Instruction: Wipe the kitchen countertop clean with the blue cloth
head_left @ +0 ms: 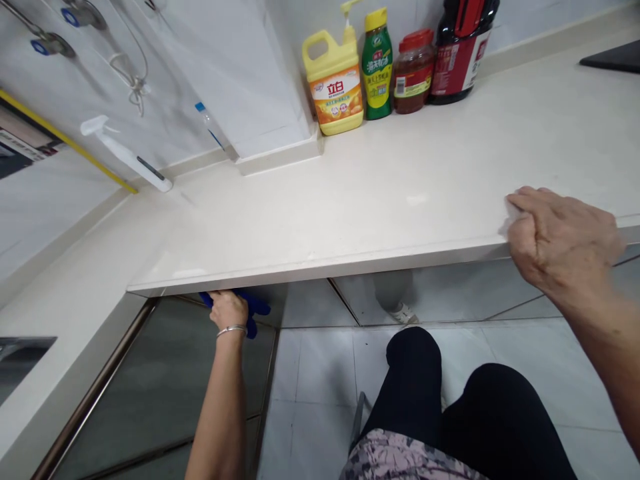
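Blue cloth (257,305) at lower left is gripped in your lowered left hand (229,309), your bent right hand (563,240) rests, grip unclear, on the tabletop (400,193) edge, and an upper-right jar (413,73) shows reddish-brown contents.

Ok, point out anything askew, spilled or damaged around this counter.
The white cord on the wall hangs in a loose tangle, which looks untidy. Otherwise nothing stands out: I see no spill or damage on the counter.
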Motion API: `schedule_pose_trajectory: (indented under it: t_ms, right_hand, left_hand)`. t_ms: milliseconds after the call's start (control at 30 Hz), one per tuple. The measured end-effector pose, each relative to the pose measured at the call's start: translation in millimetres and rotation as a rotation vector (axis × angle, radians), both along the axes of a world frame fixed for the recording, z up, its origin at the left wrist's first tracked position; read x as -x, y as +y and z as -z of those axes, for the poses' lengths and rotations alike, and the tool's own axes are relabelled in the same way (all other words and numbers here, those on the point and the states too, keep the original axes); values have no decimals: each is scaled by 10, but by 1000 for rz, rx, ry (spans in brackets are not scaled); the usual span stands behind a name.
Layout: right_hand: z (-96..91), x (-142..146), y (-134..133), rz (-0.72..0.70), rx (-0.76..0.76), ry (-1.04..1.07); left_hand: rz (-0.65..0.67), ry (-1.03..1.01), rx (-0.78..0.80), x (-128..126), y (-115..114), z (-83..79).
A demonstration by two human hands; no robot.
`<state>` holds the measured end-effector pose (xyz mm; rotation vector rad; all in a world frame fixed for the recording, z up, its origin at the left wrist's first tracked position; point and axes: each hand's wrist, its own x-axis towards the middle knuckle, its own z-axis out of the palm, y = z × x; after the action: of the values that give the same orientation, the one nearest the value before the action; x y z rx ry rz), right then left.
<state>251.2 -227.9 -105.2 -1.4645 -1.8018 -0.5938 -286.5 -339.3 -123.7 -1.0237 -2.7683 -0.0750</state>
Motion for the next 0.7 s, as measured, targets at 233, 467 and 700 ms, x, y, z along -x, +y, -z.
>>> schedule_pose_trajectory:
  t_ms: [233, 467, 700]
  right_hand:
    - [141, -31, 116, 97, -58, 39]
    - [143, -6, 112, 108, -97, 36]
    - [51, 106, 79, 70, -159, 58]
  left_hand:
    - [-92, -8, 72, 815, -54, -52]
    - [-220, 13, 93, 1373, -42, -124]
    - [-117, 64, 37, 1030, -5, -261]
